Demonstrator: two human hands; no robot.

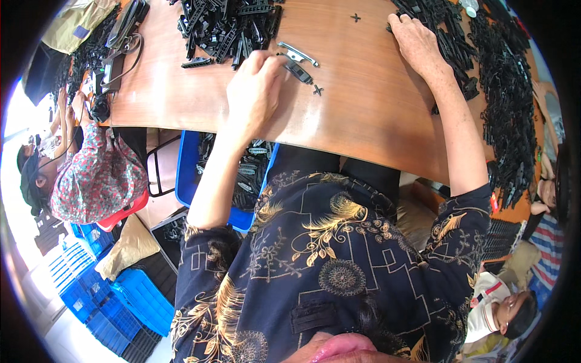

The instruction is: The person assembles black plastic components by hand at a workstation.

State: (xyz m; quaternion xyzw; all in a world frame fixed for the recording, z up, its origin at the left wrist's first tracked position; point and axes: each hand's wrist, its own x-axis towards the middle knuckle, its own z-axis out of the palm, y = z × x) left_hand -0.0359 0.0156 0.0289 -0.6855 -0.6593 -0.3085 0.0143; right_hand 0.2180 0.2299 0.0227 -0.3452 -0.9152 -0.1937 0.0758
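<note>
My left hand (pixel 254 88) is closed, its fingertips on one end of a dark plastic clip-like piece (pixel 299 71) over the table. Just beyond it lies a long, shiny silver-grey strip (pixel 307 57) with a pale middle part. A small black cross-shaped piece (pixel 318 91) sits by the dark piece's near end. Farther off is a second black cross piece (pixel 356 17). My right hand (pixel 419 45) reaches to the left edge of a heap of black plastic parts (pixel 451 36). Its fingers are curled together, and what they pinch is too small to make out.
Another heap of black parts (pixel 224 27) lies at the far left of the wooden table (pixel 375 103). A long black heap (pixel 505 109) runs down the right. Below the table edge stands a blue bin (pixel 188 166) of parts. Other people sit left and right.
</note>
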